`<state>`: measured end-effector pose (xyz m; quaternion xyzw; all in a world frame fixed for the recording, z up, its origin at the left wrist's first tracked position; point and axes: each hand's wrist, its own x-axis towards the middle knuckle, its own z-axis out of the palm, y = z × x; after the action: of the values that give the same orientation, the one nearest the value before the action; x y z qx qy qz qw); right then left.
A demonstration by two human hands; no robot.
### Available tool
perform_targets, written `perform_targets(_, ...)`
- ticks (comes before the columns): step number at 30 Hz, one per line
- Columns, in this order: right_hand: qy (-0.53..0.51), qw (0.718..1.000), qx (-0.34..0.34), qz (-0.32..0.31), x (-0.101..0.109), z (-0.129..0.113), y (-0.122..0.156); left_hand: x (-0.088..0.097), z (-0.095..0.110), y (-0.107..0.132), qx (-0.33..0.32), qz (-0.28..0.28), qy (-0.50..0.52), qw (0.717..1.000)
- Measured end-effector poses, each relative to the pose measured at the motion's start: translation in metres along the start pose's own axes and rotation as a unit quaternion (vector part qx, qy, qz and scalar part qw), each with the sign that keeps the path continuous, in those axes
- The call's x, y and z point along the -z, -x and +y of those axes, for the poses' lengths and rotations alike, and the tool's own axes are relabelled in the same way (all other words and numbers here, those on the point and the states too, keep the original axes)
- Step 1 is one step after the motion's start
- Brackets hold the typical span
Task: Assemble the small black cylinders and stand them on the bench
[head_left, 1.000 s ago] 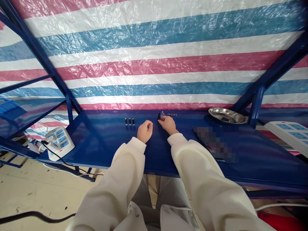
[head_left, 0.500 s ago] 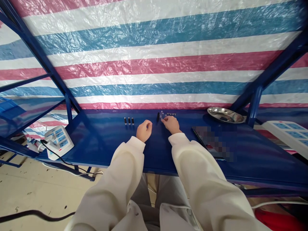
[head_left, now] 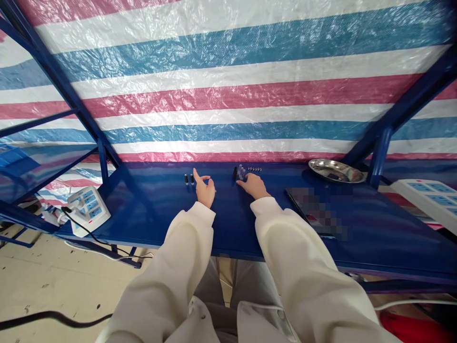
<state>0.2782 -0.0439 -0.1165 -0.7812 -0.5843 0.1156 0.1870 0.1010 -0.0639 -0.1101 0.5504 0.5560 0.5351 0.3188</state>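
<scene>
My left hand (head_left: pixel 204 190) is over the blue table with its thumb and fingers spread, holding nothing I can see. Just left of its fingertips stand two small black cylinders with pale lower ends, one black cylinder (head_left: pixel 186 179) and another black cylinder (head_left: pixel 192 179). My right hand (head_left: pixel 254 186) rests farther right, fingers bent together. Its fingertips are at a small cluster of clear plastic pieces (head_left: pixel 241 170); whether they pinch one is hidden. Against that cluster's left side is a black piece (head_left: pixel 234 173). Behind my right hand lies a row of small shiny metal parts (head_left: pixel 254 169).
A shiny metal dish (head_left: pixel 336 171) sits at the back right, with a dark flat device (head_left: pixel 310 209) in front of it. One white power strip (head_left: pixel 87 209) with a black cable is at the left end; another power strip (head_left: pixel 428 197) is at the right. Striped sheeting hangs behind.
My left hand has moved slightly left and uncurled, its fingers now beside the black cylinders. The rightmost of three cylinders no longer shows. My right hand has barely shifted.
</scene>
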Motion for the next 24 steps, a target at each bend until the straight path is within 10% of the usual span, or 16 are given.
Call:
perform_targets(15,0.021,0.997,0.069,0.036,0.012,-0.020,0.040,-0.003,-0.010,-0.011,0.096,0.006,0.033,0.995)
perform_targets(24,-0.144,0.980,0.133,0.042,0.002,-0.027,0.049,-0.004,-0.003,-0.008,0.061,-0.011,0.142,0.988)
